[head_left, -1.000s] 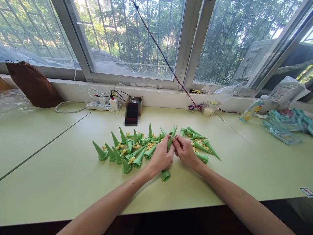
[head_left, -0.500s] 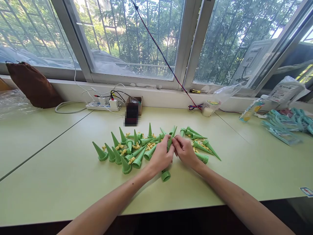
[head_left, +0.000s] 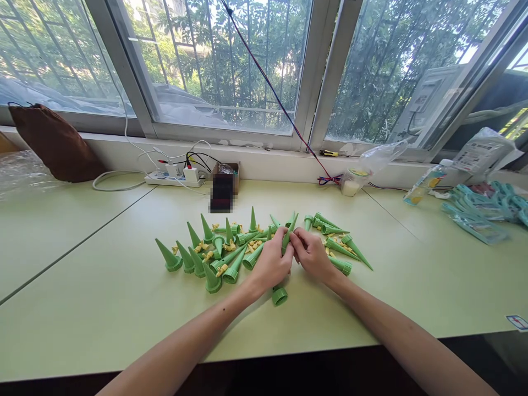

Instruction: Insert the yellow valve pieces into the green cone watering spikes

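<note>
My left hand (head_left: 274,261) is closed around a green cone (head_left: 291,228), whose tip points up and away. Right beside it, my right hand (head_left: 310,253) has its thumb and fingers pinched together at the cone's side; anything between them is too small to make out. Several green cones stand upright to the left, such as one green cone (head_left: 168,257) at the far left. More lie on their sides around both hands, with small yellow pieces (head_left: 251,248) among them. A green cone (head_left: 279,297) lies below my left hand, partly hidden by it.
Along the back of the pale green table (head_left: 103,308) are a brown bag (head_left: 55,144), a power strip (head_left: 173,179), a small box (head_left: 236,179) and a plastic-wrapped jar (head_left: 352,182). A bottle (head_left: 427,184) and teal packets (head_left: 478,217) lie at the right.
</note>
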The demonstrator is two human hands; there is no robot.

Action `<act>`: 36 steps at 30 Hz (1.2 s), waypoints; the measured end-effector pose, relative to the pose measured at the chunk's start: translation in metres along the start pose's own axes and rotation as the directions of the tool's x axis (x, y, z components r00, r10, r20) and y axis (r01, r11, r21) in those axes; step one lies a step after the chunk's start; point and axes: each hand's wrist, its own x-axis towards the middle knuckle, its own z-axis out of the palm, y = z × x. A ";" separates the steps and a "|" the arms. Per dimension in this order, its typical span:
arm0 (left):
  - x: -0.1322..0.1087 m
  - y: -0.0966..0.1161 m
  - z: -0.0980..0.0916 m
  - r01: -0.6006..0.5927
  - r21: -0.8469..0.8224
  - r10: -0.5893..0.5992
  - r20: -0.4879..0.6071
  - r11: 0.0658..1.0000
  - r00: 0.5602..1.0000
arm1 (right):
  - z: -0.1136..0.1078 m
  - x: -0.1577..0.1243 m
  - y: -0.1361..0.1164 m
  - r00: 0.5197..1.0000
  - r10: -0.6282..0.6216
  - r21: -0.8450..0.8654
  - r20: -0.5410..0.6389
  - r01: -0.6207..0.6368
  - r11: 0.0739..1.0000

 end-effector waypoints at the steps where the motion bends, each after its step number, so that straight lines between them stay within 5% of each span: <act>1: 0.000 0.000 0.000 -0.004 0.004 0.004 -0.001 1.000 1.000 | 0.000 0.000 0.000 1.000 0.000 -0.001 0.002 0.000 1.000; 36: 0.000 -0.004 -0.001 -0.009 0.242 0.011 -0.006 0.970 1.000 | -0.001 0.002 0.005 0.997 0.005 -0.074 0.078 0.001 0.997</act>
